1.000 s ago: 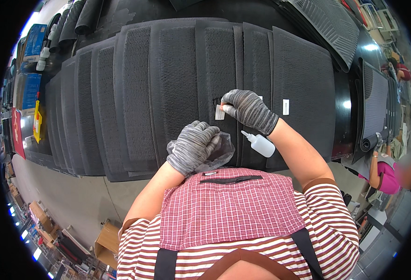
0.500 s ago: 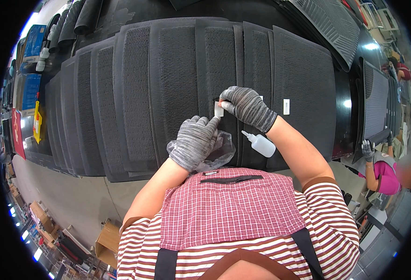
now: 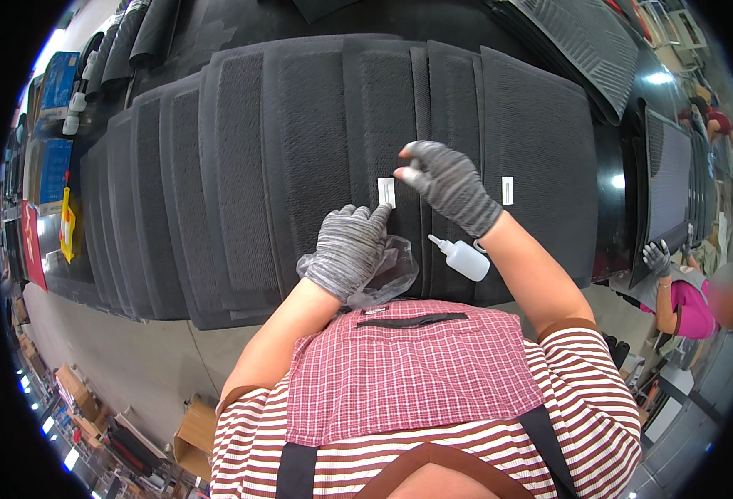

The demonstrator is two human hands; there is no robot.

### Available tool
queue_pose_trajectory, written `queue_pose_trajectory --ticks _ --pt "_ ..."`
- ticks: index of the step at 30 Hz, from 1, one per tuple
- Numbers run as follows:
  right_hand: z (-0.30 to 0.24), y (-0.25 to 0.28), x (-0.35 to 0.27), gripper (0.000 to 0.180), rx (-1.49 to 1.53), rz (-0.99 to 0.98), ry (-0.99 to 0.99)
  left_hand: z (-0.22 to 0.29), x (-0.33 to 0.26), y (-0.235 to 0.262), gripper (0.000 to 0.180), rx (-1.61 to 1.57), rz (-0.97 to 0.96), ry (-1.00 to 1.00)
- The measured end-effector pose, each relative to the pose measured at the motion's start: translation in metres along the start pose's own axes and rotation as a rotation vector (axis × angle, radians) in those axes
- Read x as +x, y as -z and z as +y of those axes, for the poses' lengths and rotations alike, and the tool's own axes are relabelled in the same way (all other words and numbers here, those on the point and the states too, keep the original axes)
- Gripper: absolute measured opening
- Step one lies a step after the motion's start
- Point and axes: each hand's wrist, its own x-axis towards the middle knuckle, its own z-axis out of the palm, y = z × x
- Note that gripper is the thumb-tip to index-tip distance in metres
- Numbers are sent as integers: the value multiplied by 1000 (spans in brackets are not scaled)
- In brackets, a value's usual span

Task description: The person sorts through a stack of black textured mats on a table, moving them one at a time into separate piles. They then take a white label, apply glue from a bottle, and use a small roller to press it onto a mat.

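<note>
A row of overlapping black car floor mats (image 3: 283,166) lies across the table. A small white label (image 3: 387,192) sits on one mat near the middle. My left hand (image 3: 348,249), in a grey knit glove, presses a fingertip against the label's lower edge while bunching a clear plastic bag (image 3: 387,274) under the palm. My right hand (image 3: 445,183), also gloved, hovers just right of the label with fingers curled and nothing visible in them. A white squeeze bottle (image 3: 462,258) with a pointed nozzle lies on the mats below my right wrist.
Another white label (image 3: 508,190) is stuck on the mat further right. More ribbed mats (image 3: 583,41) lie at the back right. A person in a pink top (image 3: 687,303) works at the right. Blue boxes (image 3: 54,83) stand at the far left, cardboard boxes (image 3: 196,432) on the floor.
My right hand has let go of the label and lifted slightly to its right. My left hand has moved up from the plastic bag and now touches the label.
</note>
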Motion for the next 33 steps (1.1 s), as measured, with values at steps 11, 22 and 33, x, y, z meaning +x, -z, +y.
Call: queue_pose_trajectory --ticks 11,22,33 --pt "47 83 -177 42 -300 -76 -442 1 -22 23 24 -216 225 -77" --pt "1 64 -190 25 189 195 -518 -2 -50 5 35 -142 37 -72" --pt "-56 -7 -135 36 40 45 -86 -8 -50 -6 33 -160 90 -86"
